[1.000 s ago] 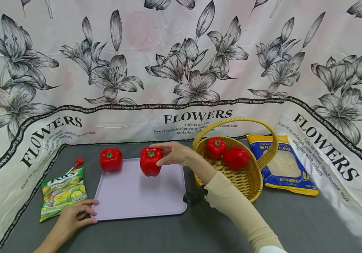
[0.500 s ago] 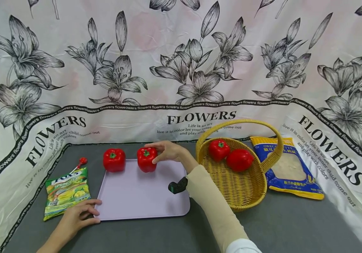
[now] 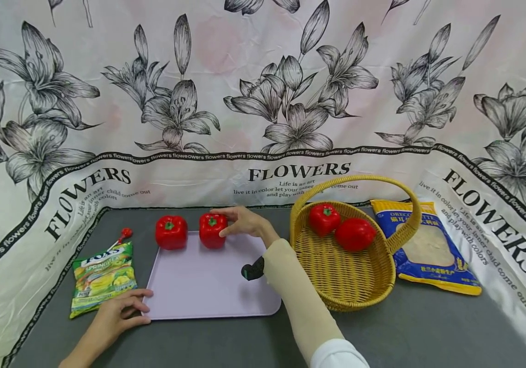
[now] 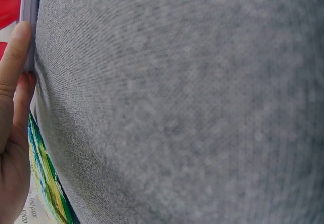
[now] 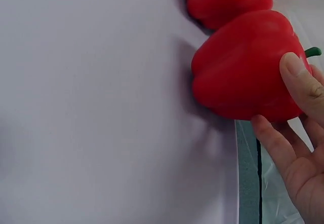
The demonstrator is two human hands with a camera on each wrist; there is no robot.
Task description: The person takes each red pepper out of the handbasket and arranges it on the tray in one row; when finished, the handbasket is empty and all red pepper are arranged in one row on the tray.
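My right hand (image 3: 247, 224) grips a red bell pepper (image 3: 212, 232) by its right side at the back edge of the lilac tray (image 3: 207, 286). In the right wrist view the thumb lies on the pepper (image 5: 243, 69) near its green stem, fingers beneath, and the pepper sits close over the tray rim. A second bell pepper (image 3: 171, 233) stands at the tray's back left corner. My left hand (image 3: 117, 314) holds the tray's front left corner between thumb and fingers. The left wrist view shows the thumb (image 4: 17, 46) along the tray's edge.
A yellow wicker basket (image 3: 345, 276) with a tall handle holds two red bell peppers (image 3: 338, 227) at the right. Behind it lies a blue and yellow orecchiette bag (image 3: 433, 250). Left of the tray are a green Fox's candy bag (image 3: 101, 281) and a small red-tipped stick (image 3: 126, 234).
My right hand has carried the bell pepper left and set it lower at the tray's back edge, next to the other pepper. The left hand stays at the corner; the whole view shifts slightly.
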